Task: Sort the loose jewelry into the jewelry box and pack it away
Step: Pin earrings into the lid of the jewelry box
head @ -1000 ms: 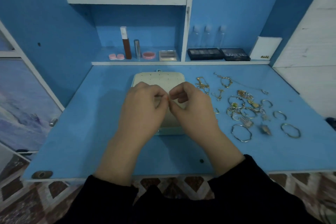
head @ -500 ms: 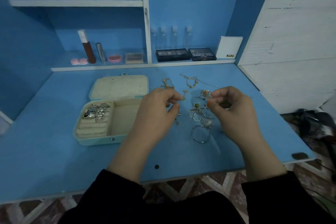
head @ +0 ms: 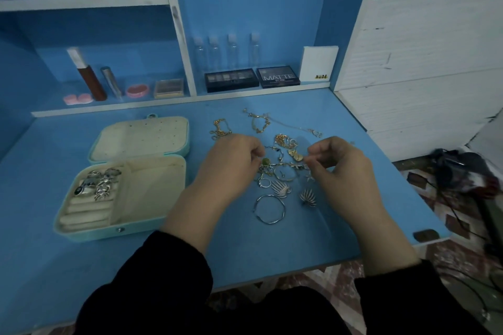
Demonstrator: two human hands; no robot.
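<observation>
Over loose jewelry (head: 280, 188), left hand (head: 231, 164), right hand (head: 337, 164): tight pinches on pieces

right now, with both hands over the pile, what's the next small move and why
Probably pick one piece clear of the tangle, such as the silver hoop lying at the pile's near edge, and carry it to the jewelry box. The left hand and right hand hover with curled fingers over the pile; the box lies open, rings in its rolls, its larger compartment bare.
</observation>
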